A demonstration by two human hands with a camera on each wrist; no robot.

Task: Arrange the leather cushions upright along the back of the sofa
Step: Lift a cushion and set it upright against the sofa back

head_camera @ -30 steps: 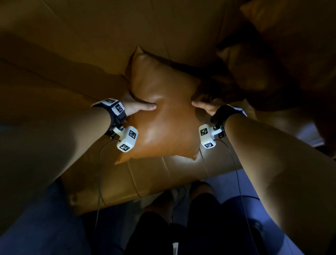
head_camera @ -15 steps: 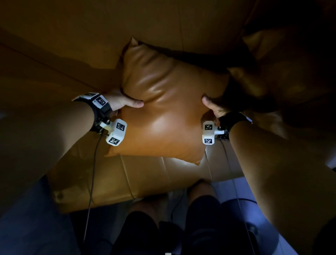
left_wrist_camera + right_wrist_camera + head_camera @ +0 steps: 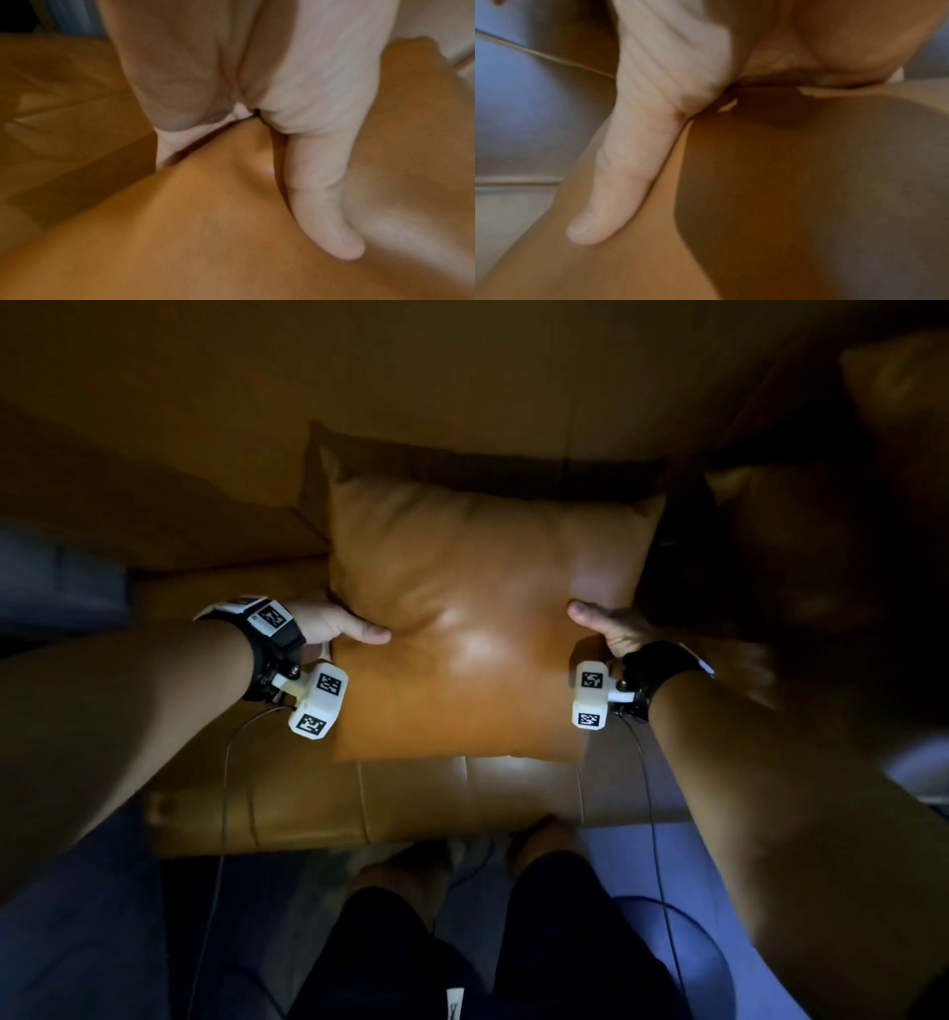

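Observation:
A tan leather cushion [image 3: 477,618] is held over the sofa seat [image 3: 513,793], square to me, its far edge near the sofa back [image 3: 411,392]. My left hand [image 3: 336,629] grips its left edge, thumb on the front face, fingers hidden behind. My right hand [image 3: 606,624] grips its right edge the same way. In the left wrist view the thumb [image 3: 318,203] presses into the cushion [image 3: 192,233]. The right wrist view shows the thumb [image 3: 618,182] flat on the cushion [image 3: 757,203]. Another leather cushion [image 3: 801,546] lies in shadow to the right.
The sofa's front edge [image 3: 359,824] is just before my legs [image 3: 462,942]. A further dark cushion [image 3: 898,403] sits at the far right. Thin cables [image 3: 226,788] hang from both wrist cameras. The room is dim, and the right side is hard to read.
Both hands turned the cushion from a tilted diamond to square and carried it left, toward the sofa back. The grip on both edges stayed.

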